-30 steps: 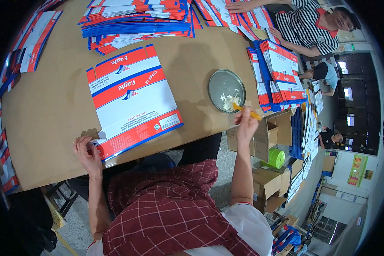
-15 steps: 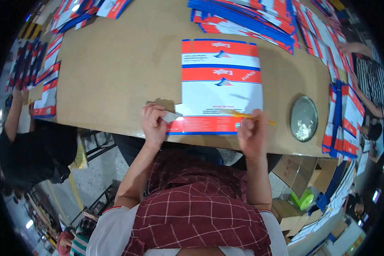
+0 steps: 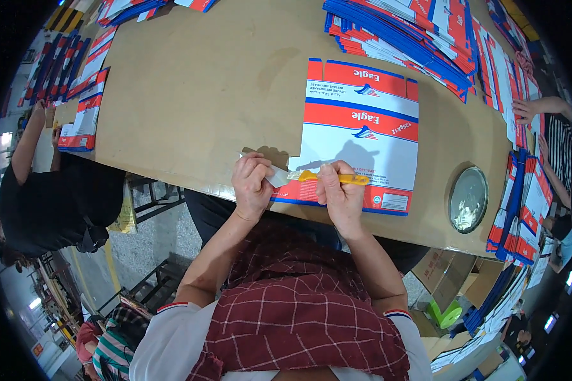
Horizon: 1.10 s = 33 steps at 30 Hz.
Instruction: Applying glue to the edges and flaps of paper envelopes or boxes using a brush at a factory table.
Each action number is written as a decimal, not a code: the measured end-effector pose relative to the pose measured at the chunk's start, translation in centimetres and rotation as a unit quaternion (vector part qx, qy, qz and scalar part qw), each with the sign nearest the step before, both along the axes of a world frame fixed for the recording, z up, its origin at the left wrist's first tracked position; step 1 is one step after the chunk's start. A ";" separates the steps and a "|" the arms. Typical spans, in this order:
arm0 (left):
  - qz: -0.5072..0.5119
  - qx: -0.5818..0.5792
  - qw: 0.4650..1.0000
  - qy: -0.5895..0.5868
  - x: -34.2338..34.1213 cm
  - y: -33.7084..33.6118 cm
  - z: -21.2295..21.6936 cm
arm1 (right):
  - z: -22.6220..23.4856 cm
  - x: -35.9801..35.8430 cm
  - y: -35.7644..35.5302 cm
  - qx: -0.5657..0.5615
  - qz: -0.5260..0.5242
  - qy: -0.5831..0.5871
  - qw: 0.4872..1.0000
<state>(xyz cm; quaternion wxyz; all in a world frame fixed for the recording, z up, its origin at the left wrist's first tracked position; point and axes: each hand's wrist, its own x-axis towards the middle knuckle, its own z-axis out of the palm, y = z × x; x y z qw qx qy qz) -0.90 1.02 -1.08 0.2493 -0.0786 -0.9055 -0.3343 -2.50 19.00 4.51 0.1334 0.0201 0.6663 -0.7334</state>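
Observation:
Between thumb and fingers my left hand (image 3: 253, 184) pinches the raised white flap (image 3: 278, 176) at the near left corner of a printed flat carton (image 3: 343, 152). The red, white and blue carton lies on the table in front of me. My right hand (image 3: 340, 193) is closed round the yellow handle of a small brush (image 3: 308, 176). The brush points left over the carton's near part, its bristle end at the flap; whether it touches is hard to tell. To the right sits a round shallow dish (image 3: 469, 184) with a shiny, whitish substance in it.
A large pile of flat cartons (image 3: 400, 44) lies at the far right of the brown table (image 3: 197, 95). More bundles stand along the right edge (image 3: 521, 203) and left edge (image 3: 82, 117). Other people's hands (image 3: 534, 109) work at right; a person in black (image 3: 63, 203) stands at left.
My right hand has moved left, bringing the brush from over the carton's middle to the flap. My left hand still pinches the flap. The whole view has shifted slightly.

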 end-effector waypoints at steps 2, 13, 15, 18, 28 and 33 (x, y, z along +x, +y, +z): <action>0.000 0.002 1.000 0.001 0.0 0.0 -0.2 | -0.2 0.1 0.0 0.007 0.004 -0.003 1.000; 0.000 0.001 1.000 -0.001 0.1 0.0 -0.3 | -0.1 0.6 0.0 0.072 0.036 0.000 0.997; -0.002 0.004 1.000 -0.006 0.2 0.0 -0.3 | 0.2 0.8 0.2 0.099 0.039 -0.005 0.994; -0.007 0.002 1.000 0.002 0.2 -0.1 -0.4 | 0.0 1.0 0.1 0.058 0.003 0.017 0.998; -0.004 0.008 1.000 0.002 0.1 -0.1 -0.4 | 0.8 1.0 -0.6 0.092 0.008 0.055 0.994; -0.003 0.012 1.000 0.000 0.1 0.0 -0.4 | 0.2 1.2 -0.4 0.152 0.029 0.087 0.984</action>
